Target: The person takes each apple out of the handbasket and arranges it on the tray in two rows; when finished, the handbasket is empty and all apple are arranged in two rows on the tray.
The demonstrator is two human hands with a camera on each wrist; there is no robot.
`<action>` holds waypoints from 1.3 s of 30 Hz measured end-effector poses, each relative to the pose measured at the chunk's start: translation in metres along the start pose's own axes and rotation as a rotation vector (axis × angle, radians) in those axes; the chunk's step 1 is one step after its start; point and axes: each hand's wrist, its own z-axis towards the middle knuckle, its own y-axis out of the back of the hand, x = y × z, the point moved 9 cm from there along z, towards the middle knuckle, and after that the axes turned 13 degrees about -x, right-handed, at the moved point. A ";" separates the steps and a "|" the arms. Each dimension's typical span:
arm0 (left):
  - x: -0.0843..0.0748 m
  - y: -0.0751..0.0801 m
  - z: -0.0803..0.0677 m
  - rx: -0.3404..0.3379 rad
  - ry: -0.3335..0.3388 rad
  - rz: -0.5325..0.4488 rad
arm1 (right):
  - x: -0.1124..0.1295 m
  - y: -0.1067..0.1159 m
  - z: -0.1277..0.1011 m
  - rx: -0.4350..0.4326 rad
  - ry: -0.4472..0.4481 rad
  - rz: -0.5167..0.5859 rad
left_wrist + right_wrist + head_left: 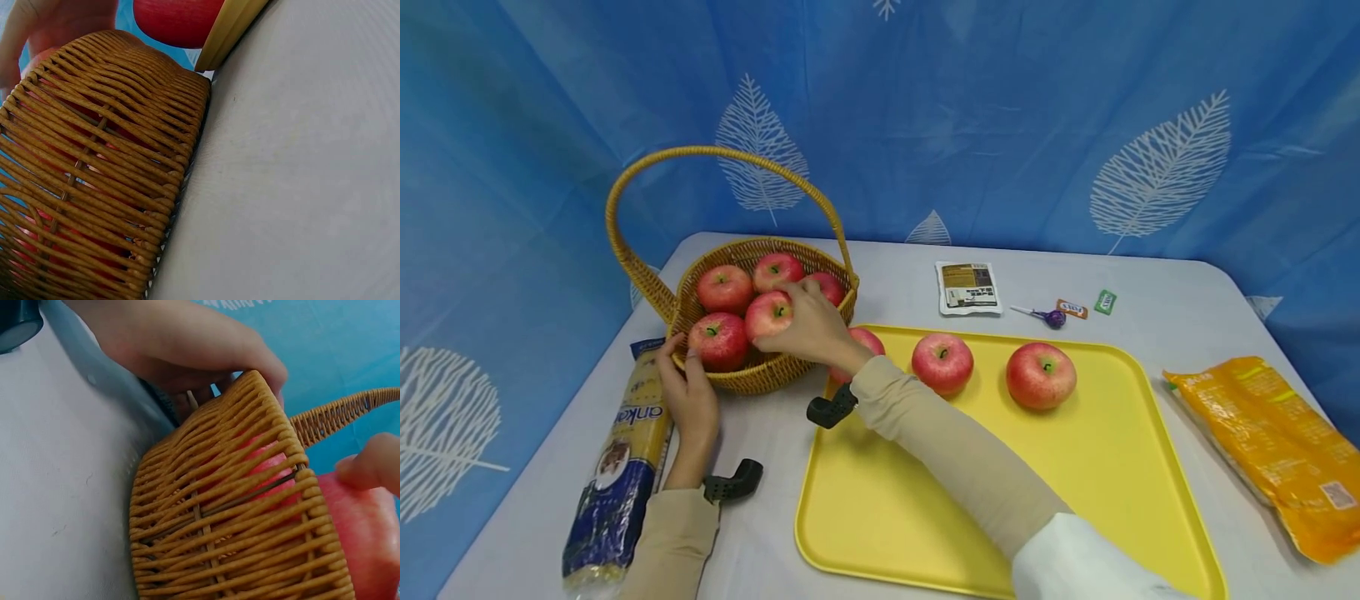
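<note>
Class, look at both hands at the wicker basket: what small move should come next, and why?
Probably lift the red apple under the right hand out of the woven wicker basket. The fingers already curl over it, the left hand steadies the rim, and three red apples already sit on the yellow plastic tray.

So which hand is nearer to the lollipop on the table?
The right hand. It lies over the apples in the basket, on the side towards the lollipop. The left hand holds the basket's far side, beside the noodle packet, farther away.
</note>
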 end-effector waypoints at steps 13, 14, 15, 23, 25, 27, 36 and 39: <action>0.002 0.001 -0.003 0.000 -0.011 -0.012 | -0.008 0.017 -0.002 -0.097 -0.012 0.306; 0.001 0.001 -0.003 0.000 -0.013 -0.012 | -0.008 0.018 -0.003 -0.096 -0.009 0.331; 0.001 0.001 -0.004 0.000 -0.014 -0.014 | -0.009 0.019 -0.004 -0.095 -0.007 0.355; 0.001 0.002 -0.005 -0.002 -0.003 -0.020 | -0.007 0.023 -0.011 -0.088 -0.003 0.521; 0.002 0.002 -0.005 0.002 0.006 -0.019 | -0.004 0.027 -0.013 -0.090 0.009 0.530; 0.002 0.002 -0.005 0.009 0.008 -0.022 | -0.002 0.030 -0.016 -0.090 0.024 0.530; 0.002 0.002 -0.006 0.013 0.009 -0.021 | 0.007 0.049 -0.036 -0.074 0.109 0.503; 0.001 0.002 -0.006 0.008 0.007 -0.024 | 0.007 0.058 -0.044 -0.084 0.133 0.510</action>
